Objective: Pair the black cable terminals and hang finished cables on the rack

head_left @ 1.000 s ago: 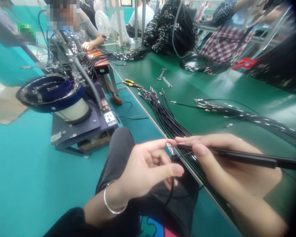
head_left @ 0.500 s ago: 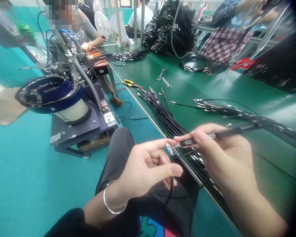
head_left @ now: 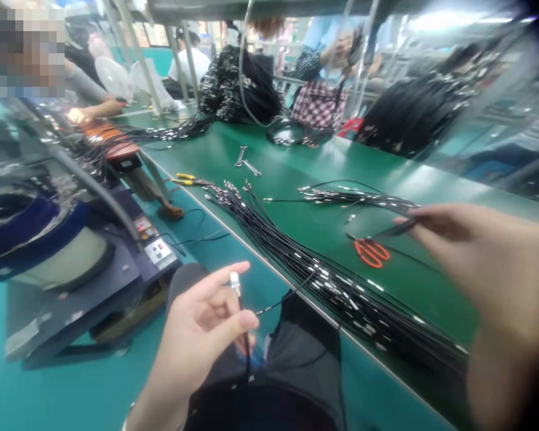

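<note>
My left hand [head_left: 202, 332] is over my lap, its index finger stretched out and the other fingers curled around a black cable [head_left: 247, 359]. The cable stands roughly upright, with a small shiny connector [head_left: 235, 281] at its top beside the index finger. Above the table at the right, my right hand [head_left: 480, 257] grips a slim black pen-shaped tool [head_left: 402, 227], blurred and pointing left. Orange-handled scissors [head_left: 372, 252] lie just below that tool's tip. Between the hands, a long bundle of black cables [head_left: 296, 254] with silvery ends runs along the table edge.
Yellow-handled pliers [head_left: 186, 179] and two wrenches [head_left: 247, 161] lie on the green table [head_left: 197, 158]. A second cable bundle [head_left: 359, 196] is farther in. Large cable heaps [head_left: 238, 87] stand at the back. A machine with a blue bowl [head_left: 31, 233] is at left, near another person's arm [head_left: 94, 111].
My right hand has moved away to the right with the black tool, off the connector. My left hand still holds the cable. The view has swung right, bringing the scissors into sight.
</note>
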Motion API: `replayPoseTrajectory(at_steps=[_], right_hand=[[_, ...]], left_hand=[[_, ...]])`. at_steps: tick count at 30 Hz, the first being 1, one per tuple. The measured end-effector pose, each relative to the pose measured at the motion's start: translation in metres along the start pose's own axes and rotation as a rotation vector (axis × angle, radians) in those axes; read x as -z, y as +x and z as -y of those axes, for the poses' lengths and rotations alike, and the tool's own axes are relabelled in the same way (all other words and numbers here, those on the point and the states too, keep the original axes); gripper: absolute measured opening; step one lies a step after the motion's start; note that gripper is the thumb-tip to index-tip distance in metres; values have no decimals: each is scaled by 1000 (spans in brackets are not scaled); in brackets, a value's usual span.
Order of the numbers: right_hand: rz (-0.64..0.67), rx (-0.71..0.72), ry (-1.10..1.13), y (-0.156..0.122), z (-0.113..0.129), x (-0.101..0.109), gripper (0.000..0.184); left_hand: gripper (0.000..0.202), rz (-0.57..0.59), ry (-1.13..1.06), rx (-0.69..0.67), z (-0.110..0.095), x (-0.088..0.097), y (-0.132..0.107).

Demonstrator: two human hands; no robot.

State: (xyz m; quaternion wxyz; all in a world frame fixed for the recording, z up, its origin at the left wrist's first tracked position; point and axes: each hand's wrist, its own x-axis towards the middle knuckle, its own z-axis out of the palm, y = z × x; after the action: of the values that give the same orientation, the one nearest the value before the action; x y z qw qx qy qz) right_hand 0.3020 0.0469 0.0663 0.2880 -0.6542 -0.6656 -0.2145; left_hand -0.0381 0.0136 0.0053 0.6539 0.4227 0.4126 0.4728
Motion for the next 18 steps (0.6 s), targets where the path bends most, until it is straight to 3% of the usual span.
replayPoseTrajectory(at_steps=[2, 5, 8, 10, 12, 14, 16, 18], right_hand=[[228, -78, -267, -11, -39, 0, 26], [585, -278, -433, -34, -92, -9, 31], [679, -359, -478, -57, -116, -21, 30], [618, -277, -455, -68, -106, -31, 31], [555, -62, -358, -75, -81, -43, 45], [573, 204, -230, -79, -52, -56, 57], [610, 413, -141, -81, -34, -65, 54], [601, 465, -106, -82, -35, -62, 43]], left_hand=[[61, -27, 46, -33, -1, 7, 3], [63, -48, 81, -74, 0, 13, 7], [65, -55, 99, -88, 3, 15, 12], [67, -50, 111, -85, 3, 14, 16], [68, -35, 119, -77, 2, 10, 20], [71, -15, 127, -80, -1, 3, 22], [72, -13, 141, -112, -8, -5, 26], [70, -57, 159, -200, -19, -5, 32]])
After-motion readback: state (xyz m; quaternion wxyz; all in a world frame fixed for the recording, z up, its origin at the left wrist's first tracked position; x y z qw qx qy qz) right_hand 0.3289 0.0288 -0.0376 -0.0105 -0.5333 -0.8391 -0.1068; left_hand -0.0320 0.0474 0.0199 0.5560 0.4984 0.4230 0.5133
